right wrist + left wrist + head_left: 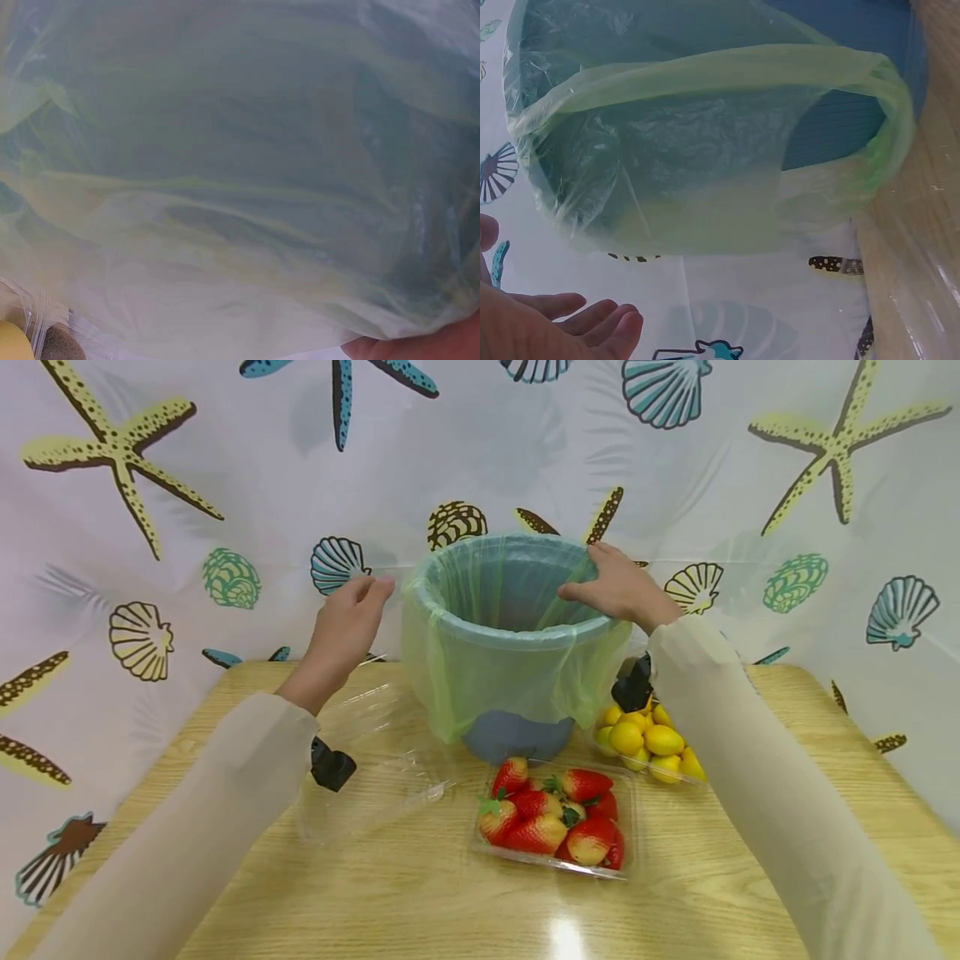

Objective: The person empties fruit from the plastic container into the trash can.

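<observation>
A blue trash bin (517, 735) stands upright near the back of the table, lined with a thin pale green trash bag (487, 681). The bag's mouth is folded over the rim and hangs around the outside. My right hand (618, 585) rests at the bin's right rim, thumb spread over the opening. Its fingers (427, 346) show at the bag's lower edge in the right wrist view. To the left of the bin, my left hand (348, 622) is raised and apart from the bag. In the left wrist view its fingers (604, 326) are loosely bent and hold nothing.
A clear plastic box of strawberries (555, 818) sits in front of the bin. Behind my right forearm is a clear box of small yellow lemons (645, 739). Clear empty plastic packaging (367, 785) lies at left. A patterned curtain (480, 452) hangs behind the table.
</observation>
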{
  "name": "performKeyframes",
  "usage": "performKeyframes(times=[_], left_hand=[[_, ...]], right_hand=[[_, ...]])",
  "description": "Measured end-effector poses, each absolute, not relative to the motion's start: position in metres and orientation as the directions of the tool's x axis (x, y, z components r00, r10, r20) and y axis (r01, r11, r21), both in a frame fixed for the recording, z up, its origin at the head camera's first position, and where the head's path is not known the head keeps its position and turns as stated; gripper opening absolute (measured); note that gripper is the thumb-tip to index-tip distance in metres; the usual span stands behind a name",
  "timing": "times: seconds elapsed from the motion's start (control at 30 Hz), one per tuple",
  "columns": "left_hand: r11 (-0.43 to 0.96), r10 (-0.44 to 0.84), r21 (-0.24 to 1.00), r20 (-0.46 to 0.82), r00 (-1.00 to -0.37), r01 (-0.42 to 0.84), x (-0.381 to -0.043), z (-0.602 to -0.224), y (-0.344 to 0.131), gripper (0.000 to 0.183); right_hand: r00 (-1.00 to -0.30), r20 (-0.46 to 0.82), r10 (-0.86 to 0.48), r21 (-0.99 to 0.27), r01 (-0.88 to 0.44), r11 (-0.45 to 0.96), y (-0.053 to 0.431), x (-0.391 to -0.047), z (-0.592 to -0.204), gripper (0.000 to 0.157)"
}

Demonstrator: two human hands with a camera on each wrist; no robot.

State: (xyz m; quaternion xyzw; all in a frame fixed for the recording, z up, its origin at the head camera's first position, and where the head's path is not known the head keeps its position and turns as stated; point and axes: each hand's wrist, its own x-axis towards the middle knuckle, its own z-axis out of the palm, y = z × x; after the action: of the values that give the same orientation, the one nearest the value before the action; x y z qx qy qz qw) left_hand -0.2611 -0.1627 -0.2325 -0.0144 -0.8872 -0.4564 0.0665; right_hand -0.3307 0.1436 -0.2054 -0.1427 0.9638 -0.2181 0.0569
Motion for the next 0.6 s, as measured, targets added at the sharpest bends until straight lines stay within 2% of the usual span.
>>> performKeyframes(times=[0.33, 0.6], left_hand=[[0.662, 0.006, 0.743, 0.135, -0.991, 0.105, -0.277, -0.225, -0.138, 0.068], [0.732, 0.137, 0.657, 0.115, -0.984, 0.179, -0.294, -0.220, -0.127, 0.073]], right_hand=[[-0.952, -0.047, -0.302, -0.437, -0.252, 0.863, 0.146, -0.331, -0.207, 0.081], [-0.953, -0.042, -0.300, -0.427, -0.254, 0.868, 0.145, -0.333, -0.207, 0.081]])
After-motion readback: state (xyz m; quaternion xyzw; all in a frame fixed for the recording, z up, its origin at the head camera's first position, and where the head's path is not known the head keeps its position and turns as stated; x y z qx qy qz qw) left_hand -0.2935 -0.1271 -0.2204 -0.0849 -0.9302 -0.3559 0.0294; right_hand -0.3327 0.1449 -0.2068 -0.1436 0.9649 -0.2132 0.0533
